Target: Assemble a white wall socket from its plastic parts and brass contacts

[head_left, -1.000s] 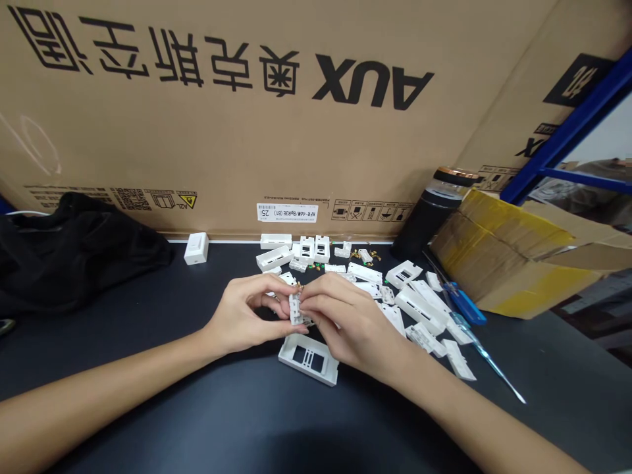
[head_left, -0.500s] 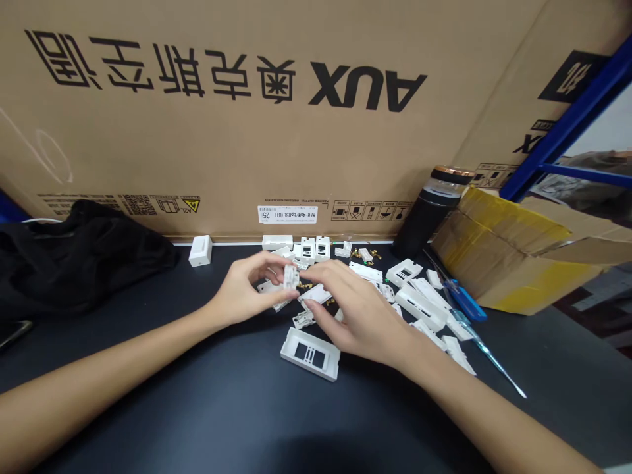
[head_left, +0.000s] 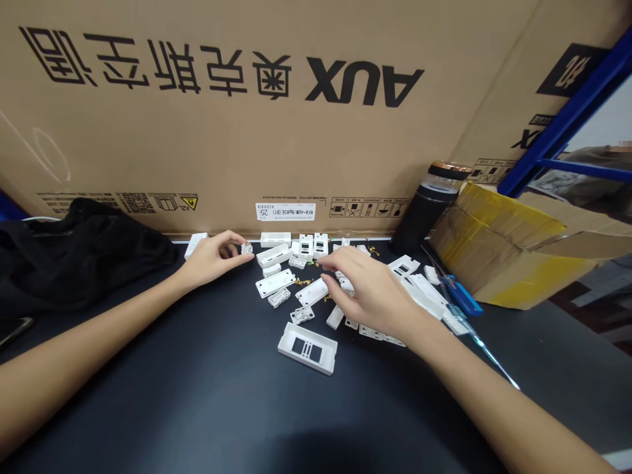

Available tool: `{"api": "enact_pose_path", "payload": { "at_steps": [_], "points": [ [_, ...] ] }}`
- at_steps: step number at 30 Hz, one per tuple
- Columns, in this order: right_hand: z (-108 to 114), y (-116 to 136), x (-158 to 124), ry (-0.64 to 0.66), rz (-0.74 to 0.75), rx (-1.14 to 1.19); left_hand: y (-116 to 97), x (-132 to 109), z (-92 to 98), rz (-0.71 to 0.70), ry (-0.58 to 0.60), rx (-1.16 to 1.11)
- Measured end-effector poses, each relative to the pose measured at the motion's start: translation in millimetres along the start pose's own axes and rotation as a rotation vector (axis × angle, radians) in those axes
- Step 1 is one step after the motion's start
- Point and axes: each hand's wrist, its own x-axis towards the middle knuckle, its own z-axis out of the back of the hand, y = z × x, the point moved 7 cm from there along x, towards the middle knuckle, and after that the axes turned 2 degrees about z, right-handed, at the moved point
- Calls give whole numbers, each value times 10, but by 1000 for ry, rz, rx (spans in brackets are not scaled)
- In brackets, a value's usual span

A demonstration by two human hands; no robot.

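Note:
My left hand (head_left: 212,258) is at the back left of the dark table, thumb and index finger closed around a small white plastic part (head_left: 247,248). Right behind that hand stands a white plastic box (head_left: 195,245), partly covered by it. My right hand (head_left: 368,286) hovers over the scattered white parts, its thumb and index fingertips apart and nothing seen between them. Small brass pieces (head_left: 304,282) lie near its fingertips, beside a flat white cover (head_left: 312,293). Closer to me lies a white housing with dark windows (head_left: 308,349). The right palm hides some parts.
A large cardboard box (head_left: 237,151) walls off the back. To the right stand a black bottle (head_left: 419,210) and an open carton (head_left: 498,250), with a blue-handled tool (head_left: 464,296) and a screwdriver (head_left: 488,352) before them. Black cloth (head_left: 79,263) lies at left.
My left hand has moved left and back with the small white part, away from my right hand. My right hand has shifted slightly right, over the pile.

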Motion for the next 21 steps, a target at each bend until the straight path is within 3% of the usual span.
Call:
{"api": "enact_pose_path", "payload": {
  "at_steps": [9, 21],
  "points": [
    [25, -33, -4, 24, 4, -86, -29, 9, -153, -130, 80, 381],
    [-15, -50, 2, 68, -9, -103, -137, -12, -194, -245, 92, 407]
  ]
}}
